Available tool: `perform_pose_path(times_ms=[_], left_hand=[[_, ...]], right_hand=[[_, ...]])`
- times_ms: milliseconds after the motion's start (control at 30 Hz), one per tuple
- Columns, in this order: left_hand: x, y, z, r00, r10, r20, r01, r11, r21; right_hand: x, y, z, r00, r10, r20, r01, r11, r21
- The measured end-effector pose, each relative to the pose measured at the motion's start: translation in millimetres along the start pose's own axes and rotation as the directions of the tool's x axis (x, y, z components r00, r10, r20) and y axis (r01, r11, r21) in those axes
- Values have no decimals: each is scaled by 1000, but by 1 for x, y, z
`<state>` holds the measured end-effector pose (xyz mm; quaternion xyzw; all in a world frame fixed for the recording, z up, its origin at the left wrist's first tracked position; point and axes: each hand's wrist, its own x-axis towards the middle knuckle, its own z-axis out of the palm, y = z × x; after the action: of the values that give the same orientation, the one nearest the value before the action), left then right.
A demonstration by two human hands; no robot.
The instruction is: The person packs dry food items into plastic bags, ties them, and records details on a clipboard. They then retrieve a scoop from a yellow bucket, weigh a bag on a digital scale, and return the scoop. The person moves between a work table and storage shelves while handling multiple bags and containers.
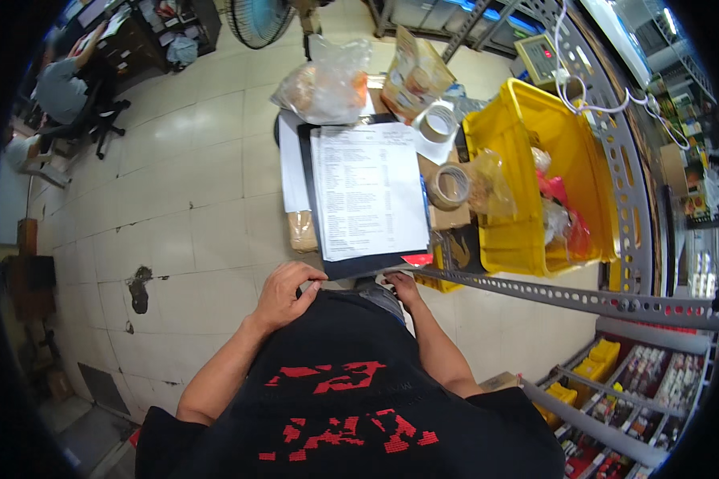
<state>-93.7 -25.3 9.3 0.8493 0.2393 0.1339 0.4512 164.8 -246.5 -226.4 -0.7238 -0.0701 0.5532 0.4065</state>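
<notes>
My left hand [286, 294] is at the front of my black T-shirt, fingertips by the near left corner of a black clipboard [359, 264]. Whether the fingers touch the board or pinch the shirt, I cannot tell. Beyond the board's near right corner is my right hand [404, 288], low by my leg, its fingers loosely bent and partly hidden. A stack of printed sheets [368, 191] lies on the clipboard. Two rolls of packing tape, one nearer [450, 184] and one farther [438, 123], stand to its right, and a red piece [417, 260] shows under its near right corner.
Right of the clipboard, a yellow plastic crate [509, 197] holds plastic bags. Behind it sit a clear plastic bag [323, 90] and a printed pouch [416, 78]. A perforated metal rail [551, 294] crosses on the right. A fan [257, 21] and a seated person [63, 87] are farther off.
</notes>
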Motion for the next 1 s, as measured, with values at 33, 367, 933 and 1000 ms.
perform_pose_path(times_ms=[33, 367, 933, 1000], left_hand=[[6, 5, 0, 998, 38, 41, -38, 999, 8], [38, 7, 13, 969, 147, 199, -205, 927, 313], [42, -5, 43, 957, 92, 275, -224, 838, 498], [41, -5, 43, 950, 72, 305, -224, 836, 500]], right_hand=[[1, -1, 2, 1000, 11, -3, -11, 1000, 1], [-4, 4, 3, 999, -48, -19, 48, 999, 18], [-13, 15, -1, 997, -21, -74, 25, 999, 45], [-13, 18, -2, 998, -38, -47, 40, 997, 58]])
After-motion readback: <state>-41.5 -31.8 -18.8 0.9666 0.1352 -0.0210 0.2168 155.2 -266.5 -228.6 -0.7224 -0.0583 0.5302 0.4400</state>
